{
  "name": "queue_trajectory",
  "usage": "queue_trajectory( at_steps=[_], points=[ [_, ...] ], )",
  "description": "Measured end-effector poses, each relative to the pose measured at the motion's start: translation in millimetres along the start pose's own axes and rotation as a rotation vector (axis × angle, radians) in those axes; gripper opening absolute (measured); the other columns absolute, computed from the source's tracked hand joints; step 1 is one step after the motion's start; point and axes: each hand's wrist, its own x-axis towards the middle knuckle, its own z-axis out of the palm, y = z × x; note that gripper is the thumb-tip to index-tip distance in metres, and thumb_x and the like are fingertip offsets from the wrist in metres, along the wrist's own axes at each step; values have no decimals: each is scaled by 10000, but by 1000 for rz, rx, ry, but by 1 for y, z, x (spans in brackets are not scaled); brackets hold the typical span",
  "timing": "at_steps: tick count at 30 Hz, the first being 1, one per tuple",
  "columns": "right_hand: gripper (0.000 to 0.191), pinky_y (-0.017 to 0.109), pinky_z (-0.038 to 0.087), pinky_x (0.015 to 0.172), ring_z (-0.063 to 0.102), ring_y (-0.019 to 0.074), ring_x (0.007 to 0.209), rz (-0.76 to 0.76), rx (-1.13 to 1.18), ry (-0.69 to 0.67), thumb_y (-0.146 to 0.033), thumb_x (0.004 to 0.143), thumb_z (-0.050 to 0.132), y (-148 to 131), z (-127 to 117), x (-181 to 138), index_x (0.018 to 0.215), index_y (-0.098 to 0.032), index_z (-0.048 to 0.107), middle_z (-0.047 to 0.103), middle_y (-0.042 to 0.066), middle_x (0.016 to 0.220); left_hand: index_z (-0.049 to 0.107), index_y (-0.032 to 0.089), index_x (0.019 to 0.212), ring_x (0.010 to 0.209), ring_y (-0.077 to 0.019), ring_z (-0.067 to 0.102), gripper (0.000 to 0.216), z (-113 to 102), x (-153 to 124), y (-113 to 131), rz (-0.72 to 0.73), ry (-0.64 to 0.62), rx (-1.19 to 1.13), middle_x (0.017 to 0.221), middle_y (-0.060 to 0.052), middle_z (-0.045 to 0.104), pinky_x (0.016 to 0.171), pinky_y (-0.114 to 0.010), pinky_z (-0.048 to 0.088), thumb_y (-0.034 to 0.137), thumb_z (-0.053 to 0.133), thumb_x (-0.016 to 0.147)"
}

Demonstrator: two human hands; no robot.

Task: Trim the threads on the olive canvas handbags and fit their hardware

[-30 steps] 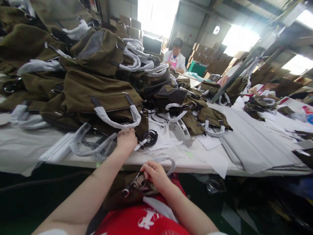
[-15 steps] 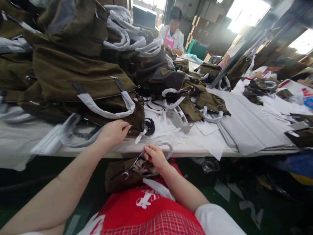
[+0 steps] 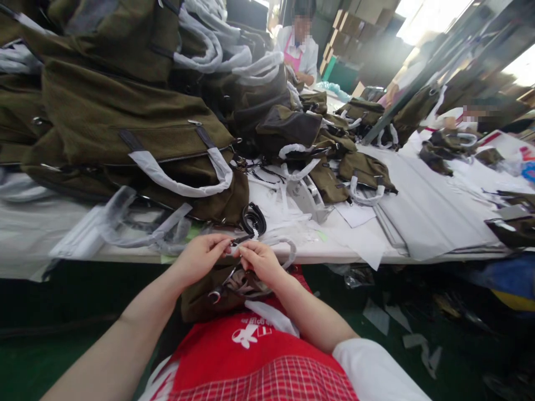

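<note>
My left hand and my right hand meet at the table's near edge, fingertips pinched together on the end of a black strap whose coil lies just beyond on the white table. Under both hands, in my lap, rests an olive-green bag with a metal ring and a paper-wrapped handle. Right behind the coil sits a large olive bag with a white-wrapped handle.
More olive bags are piled high at the left and back. Smaller bags and flat white sheets lie to the right. A person in white with a pink apron works at the far end. Paper scraps litter the green floor.
My left hand has drawn back from the big bag's handle at the table edge to my right hand, bringing the strap's end with it. The view has tilted down.
</note>
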Motion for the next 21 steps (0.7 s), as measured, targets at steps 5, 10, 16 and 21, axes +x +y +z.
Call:
queue_trajectory(
  at_steps=[5, 10, 16, 21],
  points=[
    [248, 222, 333, 504, 427, 87, 461, -23, -112, 53, -361, 882, 536, 1, 3, 1, 781, -163, 646, 523, -49, 507, 756, 179, 936, 852, -244, 682, 424, 5, -2, 1, 79, 62, 85, 914, -69, 764, 822, -320, 495, 481, 462, 887],
    [204, 214, 369, 508, 453, 93, 455, -25, -154, 47, -267, 895, 522, -1, 4, 0, 766, -167, 643, 522, -56, 496, 743, 187, 865, 818, -239, 679, 465, 11, -5, -1, 111, 97, 88, 847, -63, 750, 794, -327, 481, 519, 423, 931],
    [212, 209, 403, 526, 495, 97, 440, 35, -159, 16, -236, 934, 511, 3, 4, -1, 791, -166, 651, 560, -52, 492, 768, 184, 891, 917, -267, 669, 412, 14, -5, -2, -6, 120, -67, 942, -82, 756, 870, -361, 475, 553, 617, 787],
    [238, 207, 411, 524, 506, 100, 454, 63, -211, 8, -280, 960, 509, 8, 1, -2, 818, -170, 665, 585, -46, 504, 724, 162, 844, 799, -235, 649, 405, 21, -5, -2, -184, 81, -449, 829, -66, 726, 786, -347, 486, 514, 768, 647]
  ],
)
